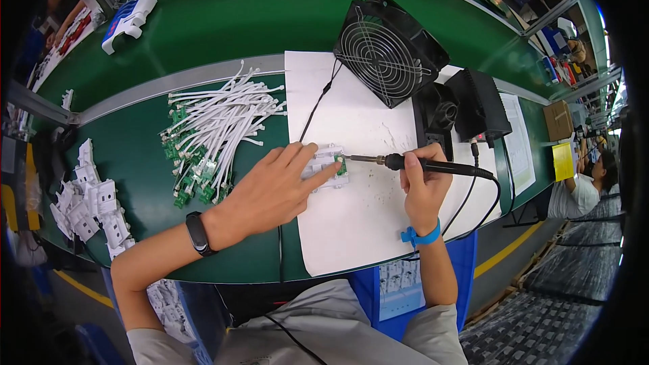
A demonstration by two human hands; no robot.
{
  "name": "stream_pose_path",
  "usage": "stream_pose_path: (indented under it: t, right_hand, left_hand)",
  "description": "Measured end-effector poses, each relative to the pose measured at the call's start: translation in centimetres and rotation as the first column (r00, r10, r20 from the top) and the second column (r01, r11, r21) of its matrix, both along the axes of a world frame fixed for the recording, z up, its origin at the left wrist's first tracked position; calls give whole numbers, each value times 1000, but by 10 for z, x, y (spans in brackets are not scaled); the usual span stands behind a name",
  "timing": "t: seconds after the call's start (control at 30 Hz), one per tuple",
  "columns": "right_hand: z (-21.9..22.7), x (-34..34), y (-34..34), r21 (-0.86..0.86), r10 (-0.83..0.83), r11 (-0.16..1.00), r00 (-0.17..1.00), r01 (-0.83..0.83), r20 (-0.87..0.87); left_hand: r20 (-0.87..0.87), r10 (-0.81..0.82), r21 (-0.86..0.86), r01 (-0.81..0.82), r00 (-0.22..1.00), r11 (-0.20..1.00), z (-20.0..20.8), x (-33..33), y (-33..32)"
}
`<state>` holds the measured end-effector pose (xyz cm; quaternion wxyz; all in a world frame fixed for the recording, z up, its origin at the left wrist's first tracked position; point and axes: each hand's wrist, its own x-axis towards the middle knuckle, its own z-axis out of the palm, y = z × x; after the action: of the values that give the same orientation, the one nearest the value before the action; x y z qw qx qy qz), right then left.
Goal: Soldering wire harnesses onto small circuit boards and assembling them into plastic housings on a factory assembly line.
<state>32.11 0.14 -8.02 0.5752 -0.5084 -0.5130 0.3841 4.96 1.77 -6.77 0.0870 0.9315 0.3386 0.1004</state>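
My left hand (274, 186) lies over a small white plastic housing (316, 167) on the white sheet and holds it, one finger stretched onto a small green circuit board (341, 165) at its right end. The undersides of the fingers are hidden. A soldering iron (433, 165) is gripped in my right hand (426, 189), like a pen. Its metal tip points left and meets the edge of the board, as far as I can tell. The iron's black cable curves down and back behind my right wrist.
White cables with green boards (220, 128) lie heaped at left. White plastic housings (91, 203) are piled farther left. Beyond the white sheet (365, 230) stand a black fan (385, 54) and a black box (476, 105). Blue bins (463, 277) sit below the table edge.
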Motion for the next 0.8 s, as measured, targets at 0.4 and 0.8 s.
stream_pose_path:
  t: [0.4, 0.8]
  right_hand:
    - [-6, -1, -1, 22, -19, 1000, 1000, 19, 9]
    - [-3, -1, 5, -25, -46, 999, 999, 46, 11]
  left_hand:
    - [9, -20, 31, 20, 1000, 999, -2, -1, 2]
    - [4, -3, -25, 3, 1000, 1000, -6, 1, 3]
